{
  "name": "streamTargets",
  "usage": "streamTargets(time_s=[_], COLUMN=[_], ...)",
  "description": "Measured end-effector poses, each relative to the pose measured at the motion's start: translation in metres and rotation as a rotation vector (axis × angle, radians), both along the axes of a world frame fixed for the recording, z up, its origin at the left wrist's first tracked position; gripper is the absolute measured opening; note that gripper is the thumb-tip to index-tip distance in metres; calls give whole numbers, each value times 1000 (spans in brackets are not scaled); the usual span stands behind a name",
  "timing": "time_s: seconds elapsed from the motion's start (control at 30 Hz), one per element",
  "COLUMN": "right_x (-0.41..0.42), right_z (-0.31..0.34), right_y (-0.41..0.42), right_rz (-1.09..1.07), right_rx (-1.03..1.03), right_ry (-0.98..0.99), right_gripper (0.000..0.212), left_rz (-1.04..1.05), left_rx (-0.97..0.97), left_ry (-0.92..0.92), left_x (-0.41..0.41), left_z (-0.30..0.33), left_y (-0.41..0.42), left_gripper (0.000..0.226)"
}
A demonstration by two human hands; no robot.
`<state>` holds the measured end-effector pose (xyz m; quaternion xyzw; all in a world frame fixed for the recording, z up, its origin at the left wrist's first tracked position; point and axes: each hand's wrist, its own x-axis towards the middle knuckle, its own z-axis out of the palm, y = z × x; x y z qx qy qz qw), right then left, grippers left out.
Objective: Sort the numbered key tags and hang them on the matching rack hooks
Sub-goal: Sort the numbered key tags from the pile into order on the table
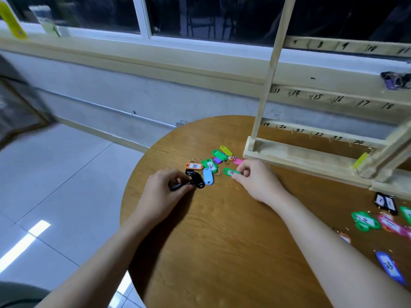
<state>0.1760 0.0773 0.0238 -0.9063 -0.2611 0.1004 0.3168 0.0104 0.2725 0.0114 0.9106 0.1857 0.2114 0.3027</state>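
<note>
Both forearms reach in from the near edge. Right hand pinches a green tag on the table; left hand pinches a black tag beside the pile of tags. Tags appear light, stiff and slick: grip the flat body or the ring. Rack stands just beyond, its right side cut off; hooks are hard to discern, and tags at right are blurred.

Dim indoor light; floor glare — blurred, warped edges.

Rack base blocks right of tag pile; tabletop nearer open
</note>
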Motion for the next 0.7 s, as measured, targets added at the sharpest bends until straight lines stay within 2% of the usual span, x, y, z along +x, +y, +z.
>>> streamTargets(time_s=[0.1,0.2,0.3,0.4,0.53,0.63,0.7], right_x=[-2,-6,-12,-17,-24,-31,-36], right_z=[5,13,22,32,43,55,61], right_y=[-6,-15,-30,-49,-82,-110,-134], right_rz=[49,83,93,56,-14,-18,-44], right_rx=[59,87,183,245,252,216,207], right_ry=[55,99,243,288,266,265,251], right_gripper=[6,12,12,11,15,15,13], left_rz=[13,-7,-9,-38,-122,-128,-197], left_rx=[-91,-136,-176,-318,-612,-714,-737], left_ry=[-23,-74,-147,-171,-116,13,34], left_x=[3,9,11,14,24,26,26], left_z=[-2,-2,4,12,16,15,18], left_y=[-3,-11,-29,-54,-93,-129,-153], left_gripper=[7,7,9,19,23,28,24])
